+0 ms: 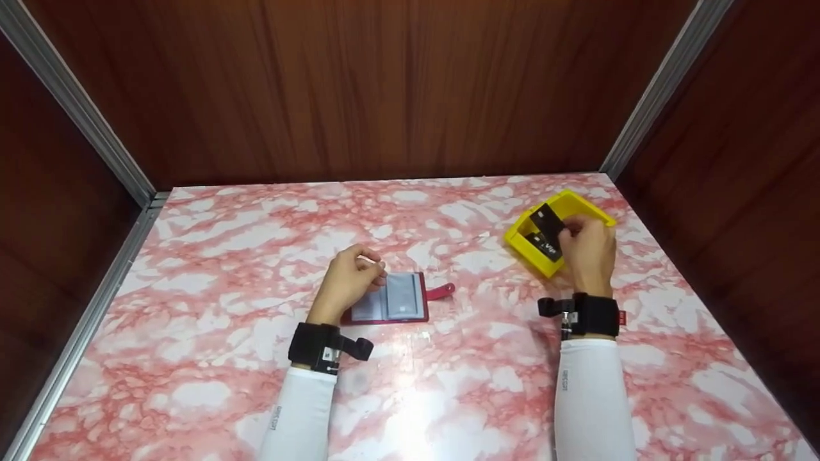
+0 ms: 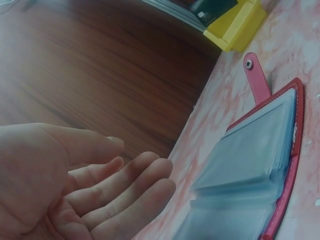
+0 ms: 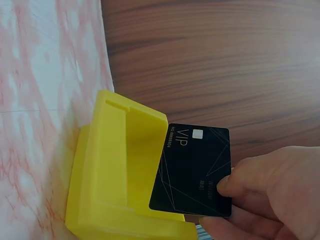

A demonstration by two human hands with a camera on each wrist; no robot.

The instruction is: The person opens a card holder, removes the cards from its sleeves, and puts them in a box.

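Observation:
My right hand (image 1: 588, 248) pinches a black VIP card (image 3: 195, 170) by its edge, thumb on the printed face. The card is held over the yellow bin (image 1: 522, 246), and a second black card (image 1: 543, 246) lies inside that bin. My left hand (image 1: 351, 276) hovers by the card holder, fingers loosely bent and holding nothing. Red-covered, the card holder (image 1: 405, 296) lies open on the table with its clear plastic sleeves showing. Its snap strap (image 2: 256, 77) sticks out toward the right. In the head view my left hand covers part of the holder's left side.
The table (image 1: 448, 384) has a pink and white marbled top. Dark wood panels (image 1: 384, 96) rise behind it and along both sides, with metal posts (image 1: 666, 89) at the corners. The yellow bin sits near the table's far right corner.

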